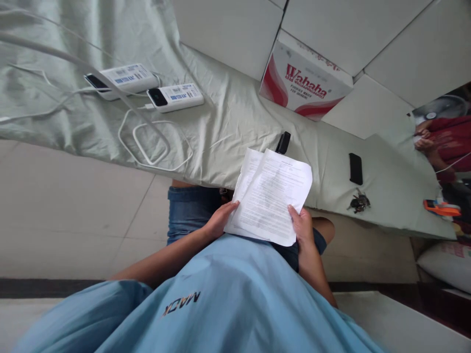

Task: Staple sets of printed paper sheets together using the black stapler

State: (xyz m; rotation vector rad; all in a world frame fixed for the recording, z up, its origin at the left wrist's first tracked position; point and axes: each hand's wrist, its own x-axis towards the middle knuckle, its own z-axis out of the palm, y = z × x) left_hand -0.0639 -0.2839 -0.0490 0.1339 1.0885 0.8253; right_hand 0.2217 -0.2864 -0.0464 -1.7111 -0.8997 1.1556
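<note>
Over my lap, at the near edge of the cloth-covered table (228,125), I hold printed sheets of paper (274,196). At least two sheets show, overlapping and fanned a little to the left. My left hand (222,218) pinches their lower left edge, thumb on top and fingers hidden underneath. On the right side my right hand (302,223) grips the front sheet in the same way. Beyond the papers' top edge lies a small black object (283,142), partly covered, whose kind I cannot make out.
Two white power banks (180,97) with a white cable (147,159) lie to the left. A Wahaha carton (305,78) stands at the back. Rightward are a black phone (355,169), keys (359,201) and an orange item (441,208). Another person's hands (424,140) show far right.
</note>
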